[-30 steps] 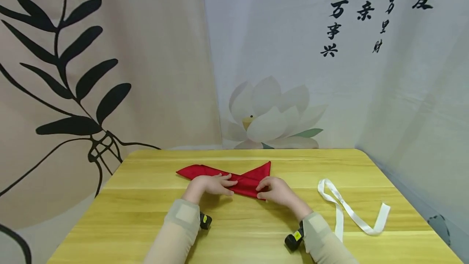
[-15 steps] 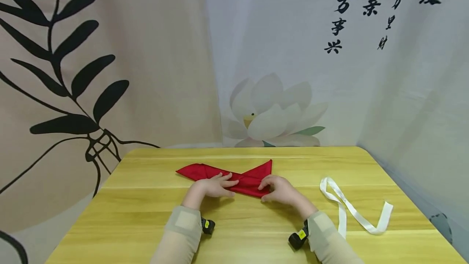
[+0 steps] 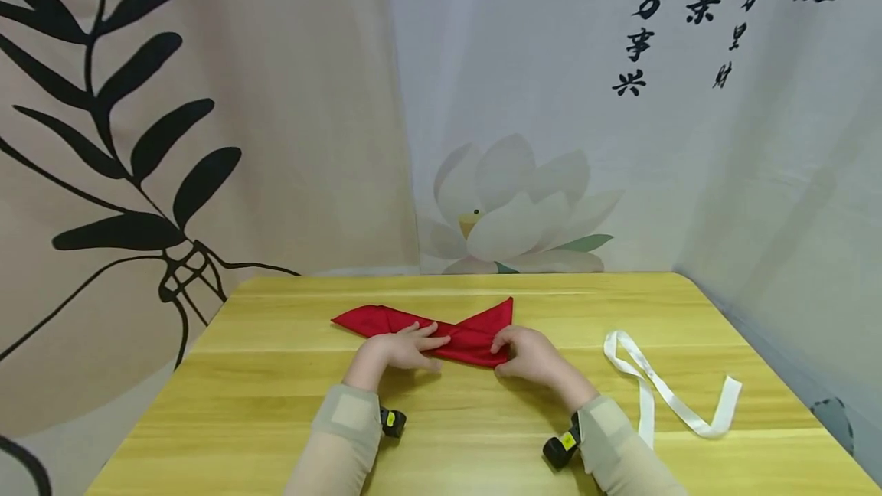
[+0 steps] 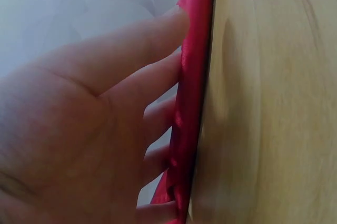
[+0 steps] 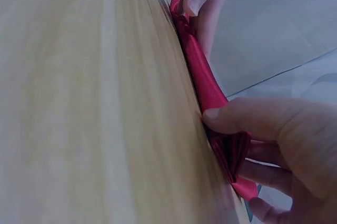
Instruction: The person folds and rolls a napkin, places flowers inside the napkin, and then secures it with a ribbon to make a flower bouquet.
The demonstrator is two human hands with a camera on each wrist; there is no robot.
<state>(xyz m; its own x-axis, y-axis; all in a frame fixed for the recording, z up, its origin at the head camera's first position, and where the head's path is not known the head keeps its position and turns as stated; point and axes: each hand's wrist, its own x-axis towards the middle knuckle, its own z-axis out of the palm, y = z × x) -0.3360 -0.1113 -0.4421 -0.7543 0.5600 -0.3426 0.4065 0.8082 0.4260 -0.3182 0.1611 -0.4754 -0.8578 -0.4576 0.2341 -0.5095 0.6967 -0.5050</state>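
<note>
A red satin cloth (image 3: 475, 341), folded into a long flat band with pointed ends, lies across the table. My left hand (image 3: 406, 349) rests on its middle with fingers spread and straight. In the left wrist view those fingers touch the cloth (image 4: 194, 71) along its top. At the band's right end, my right hand (image 3: 534, 357) holds the folded edge. The right wrist view shows the thumb on the near side of the cloth (image 5: 202, 79), with the fingers behind the layered end. Part of the cloth is hidden under both hands.
A white ribbon (image 3: 726, 408) lies in loose loops on the wooden table (image 3: 276, 404), to the right of my right arm. Behind the table's far edge hangs a printed curtain (image 3: 331, 136).
My right hand has moved slightly right and taken a fuller hold around the cloth's right end. The left hand stays spread on the cloth. The head view has tilted slightly.
</note>
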